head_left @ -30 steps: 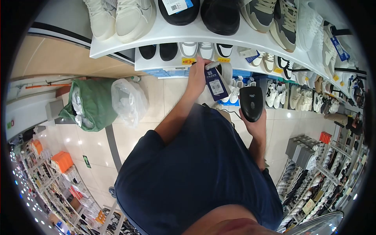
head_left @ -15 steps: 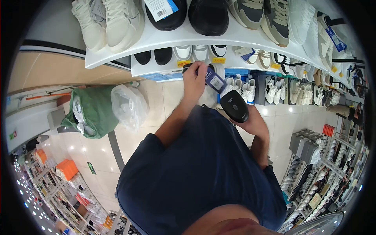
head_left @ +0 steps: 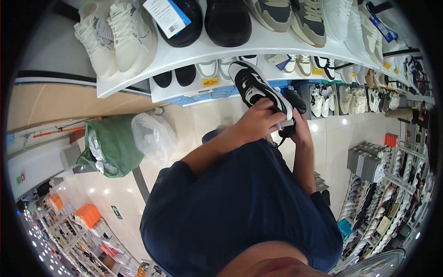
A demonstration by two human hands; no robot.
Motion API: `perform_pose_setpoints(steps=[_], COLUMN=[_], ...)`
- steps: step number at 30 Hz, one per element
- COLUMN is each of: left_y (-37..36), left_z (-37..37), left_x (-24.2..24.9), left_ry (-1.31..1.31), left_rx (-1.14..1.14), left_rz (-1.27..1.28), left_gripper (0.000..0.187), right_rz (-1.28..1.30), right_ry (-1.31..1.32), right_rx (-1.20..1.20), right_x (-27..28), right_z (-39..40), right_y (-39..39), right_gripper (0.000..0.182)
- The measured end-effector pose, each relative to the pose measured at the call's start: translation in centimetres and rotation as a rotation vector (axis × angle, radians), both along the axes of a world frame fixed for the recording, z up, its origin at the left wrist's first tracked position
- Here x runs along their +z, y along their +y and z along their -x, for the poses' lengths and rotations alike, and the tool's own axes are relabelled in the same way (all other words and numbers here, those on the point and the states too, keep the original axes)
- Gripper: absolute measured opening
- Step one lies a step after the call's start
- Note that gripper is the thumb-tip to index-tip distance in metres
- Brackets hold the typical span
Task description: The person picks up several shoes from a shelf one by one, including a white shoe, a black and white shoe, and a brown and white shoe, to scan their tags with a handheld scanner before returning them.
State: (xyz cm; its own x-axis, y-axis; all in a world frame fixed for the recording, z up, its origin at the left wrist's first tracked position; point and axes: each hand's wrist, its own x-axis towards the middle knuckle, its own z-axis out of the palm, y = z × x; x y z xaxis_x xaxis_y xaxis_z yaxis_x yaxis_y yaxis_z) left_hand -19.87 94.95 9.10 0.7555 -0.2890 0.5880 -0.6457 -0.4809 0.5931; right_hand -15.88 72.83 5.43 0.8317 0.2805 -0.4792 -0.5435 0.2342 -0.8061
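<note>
A black-and-white sneaker (head_left: 256,87) is held up in front of my body, toe toward the shelves and heel toward me. My left hand (head_left: 260,120) is closed around its heel end, with the fingers over the collar. A small grey-white piece (head_left: 285,123) shows at my left fingertips. On the far side of the heel, my right hand (head_left: 301,131) is closed on a black handheld barcode scanner (head_left: 294,101). The scanner is partly hidden by the sneaker, and a dark cord hangs below it.
A white shelf (head_left: 221,57) with several sneakers crosses the top, above a lower row of shoes. At left on the floor stand a green bag (head_left: 117,147) and a clear plastic bag (head_left: 152,136). Shoe racks (head_left: 383,184) stand at right.
The sneaker has come up into full view in my left hand, which has moved right and down toward me. The scanner has turned and is now partly behind the sneaker; the blue tag is out of sight.
</note>
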Motion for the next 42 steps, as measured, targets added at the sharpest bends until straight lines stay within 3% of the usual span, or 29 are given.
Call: perform_pose_setpoints(steps=[2,5,9,14,17,21,24,28,30,32,33,36,42], left_y=[-0.9,-2.2,-3.1,-3.4,-3.0,-1.7,-0.5,-0.7,-1.6,-2.3,-3.2,-4.9,-7.9], left_z=[0.1,0.4,0.7,1.2,1.5,1.2,1.5,1.4,1.6,1.7,1.7,1.5,-0.3], left_x=[0.4,1.2,0.9,0.0,1.8,2.1,3.2,2.6,2.0,2.3,2.5,3.6,1.0], left_ry=[0.009,-0.044,-0.034,-0.055,0.086,-0.038,0.031,0.028,0.019,0.027,-0.003,0.039,0.150], left_rx=[-0.054,-0.127,-0.250,-0.315,-0.269,-0.144,0.031,-0.137,-0.155,-0.255,-0.249,-0.264,-0.211], left_rz=[-0.006,0.020,-0.052,-0.126,-0.035,0.100,-0.072,-0.295,-0.303,-0.353,-0.335,-0.437,-0.386], left_gripper=[0.041,0.046,0.045,0.046,0.056,0.061,0.065,0.067,0.062,0.048,0.032,0.017,0.020], right_rz=[-0.204,-0.242,-0.296,-0.349,-0.333,-0.332,-0.388,-0.331,-0.330,-0.290,-0.254,-0.276,-0.281], right_ry=[0.096,0.135,-0.028,-0.068,-0.078,0.002,0.085,0.132,0.157,0.188,0.204,0.256,0.340], right_rx=[0.040,-0.029,0.114,0.130,0.067,-0.058,0.065,0.145,0.169,0.209,0.227,0.202,0.190], right_x=[-2.6,-2.1,-2.8,-2.4,-3.0,-4.3,-4.6,-4.6,-5.3,-5.8,-5.6,-5.1,-4.5], right_z=[0.0,0.8,0.7,0.1,-0.2,-0.2,-0.4,-0.4,-0.6,-0.8,-1.1,-1.3,-2.2], right_y=[-1.4,-1.4,-3.6,-4.8,-5.2,-6.9,-9.1,-10.2,-10.9,-11.6,-12.0,-12.9,-13.1], right_gripper=[0.058,0.075,0.083,0.078,0.078,0.072,0.072,0.076,0.077,0.076,0.072,0.067,0.062])
